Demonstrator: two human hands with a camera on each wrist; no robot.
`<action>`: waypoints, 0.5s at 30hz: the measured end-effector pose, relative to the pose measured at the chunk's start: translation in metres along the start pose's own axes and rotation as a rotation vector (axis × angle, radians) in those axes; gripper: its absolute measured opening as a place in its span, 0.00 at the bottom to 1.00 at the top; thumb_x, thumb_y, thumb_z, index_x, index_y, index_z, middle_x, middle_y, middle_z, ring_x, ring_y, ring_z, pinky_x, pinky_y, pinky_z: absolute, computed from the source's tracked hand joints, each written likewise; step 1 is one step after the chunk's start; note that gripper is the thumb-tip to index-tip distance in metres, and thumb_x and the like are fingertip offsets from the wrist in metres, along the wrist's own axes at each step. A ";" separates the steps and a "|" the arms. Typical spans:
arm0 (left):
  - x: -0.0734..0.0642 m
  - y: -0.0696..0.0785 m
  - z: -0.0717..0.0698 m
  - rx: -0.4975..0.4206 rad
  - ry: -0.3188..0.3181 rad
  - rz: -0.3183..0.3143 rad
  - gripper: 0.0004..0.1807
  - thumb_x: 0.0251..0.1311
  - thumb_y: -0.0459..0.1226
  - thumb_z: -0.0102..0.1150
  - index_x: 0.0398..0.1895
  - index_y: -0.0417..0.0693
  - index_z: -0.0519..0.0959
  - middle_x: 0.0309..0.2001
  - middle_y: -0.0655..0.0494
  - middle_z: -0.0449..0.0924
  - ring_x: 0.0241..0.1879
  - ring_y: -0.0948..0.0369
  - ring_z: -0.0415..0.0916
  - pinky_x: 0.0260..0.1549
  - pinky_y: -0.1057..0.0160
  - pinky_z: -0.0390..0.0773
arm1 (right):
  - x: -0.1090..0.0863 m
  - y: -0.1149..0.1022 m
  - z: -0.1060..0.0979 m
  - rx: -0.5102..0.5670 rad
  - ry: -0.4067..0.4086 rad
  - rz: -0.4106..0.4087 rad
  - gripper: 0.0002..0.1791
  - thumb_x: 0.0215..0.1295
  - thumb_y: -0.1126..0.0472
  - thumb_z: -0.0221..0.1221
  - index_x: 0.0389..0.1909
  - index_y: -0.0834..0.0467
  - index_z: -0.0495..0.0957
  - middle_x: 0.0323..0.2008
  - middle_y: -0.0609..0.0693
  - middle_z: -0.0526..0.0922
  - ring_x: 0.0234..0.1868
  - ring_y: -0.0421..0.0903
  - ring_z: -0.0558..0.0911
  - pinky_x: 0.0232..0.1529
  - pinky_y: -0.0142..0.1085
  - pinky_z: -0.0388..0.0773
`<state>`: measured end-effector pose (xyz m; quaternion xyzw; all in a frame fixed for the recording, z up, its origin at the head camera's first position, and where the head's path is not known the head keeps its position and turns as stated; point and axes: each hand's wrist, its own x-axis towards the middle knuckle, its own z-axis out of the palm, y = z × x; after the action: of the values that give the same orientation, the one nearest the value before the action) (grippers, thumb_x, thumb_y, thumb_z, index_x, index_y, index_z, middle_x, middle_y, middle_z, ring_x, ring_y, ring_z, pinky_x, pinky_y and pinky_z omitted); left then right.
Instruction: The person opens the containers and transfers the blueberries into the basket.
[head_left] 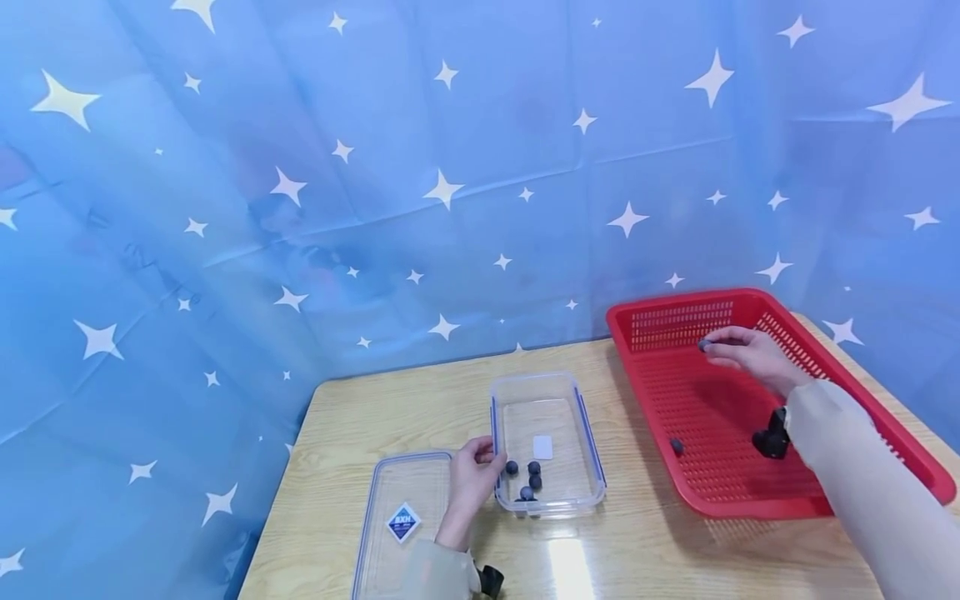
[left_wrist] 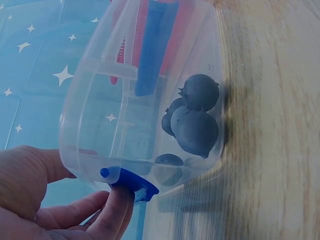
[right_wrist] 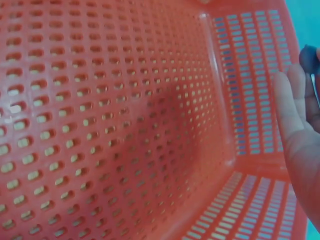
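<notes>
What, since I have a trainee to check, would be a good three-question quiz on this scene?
1. True or false: the clear lid lies beside the clear container, not on it.
2. The right grip holds: (a) a spoon, (b) a blueberry, (c) a cup?
3. Fill in: another blueberry lies in the ____ basket.

Key: 1 true; 2 b; 3 red.

Head view lighting is reading bright; white glare is burning out part of the pale wood-grain tabletop [head_left: 405, 408]. The red perforated plastic basket [head_left: 720, 467] is casting soft shadow leftward. Both wrist views are appearing dimmer and softer; diffuse shadow is darkening the basket's floor.
</notes>
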<state>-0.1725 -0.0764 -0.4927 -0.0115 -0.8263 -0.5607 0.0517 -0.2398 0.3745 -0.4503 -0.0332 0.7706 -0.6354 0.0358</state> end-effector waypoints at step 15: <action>0.002 -0.002 0.001 0.006 0.000 -0.008 0.17 0.48 0.26 0.64 0.42 0.27 0.77 0.33 0.42 0.80 0.31 0.60 0.76 0.30 0.70 0.77 | 0.000 0.015 -0.007 0.238 -0.068 -0.001 0.10 0.67 0.69 0.51 0.41 0.55 0.79 0.36 0.43 0.82 0.37 0.38 0.83 0.38 0.29 0.79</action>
<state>-0.1746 -0.0766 -0.4945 -0.0079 -0.8279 -0.5587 0.0495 -0.2403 0.3845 -0.4634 -0.0507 0.6879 -0.7211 0.0652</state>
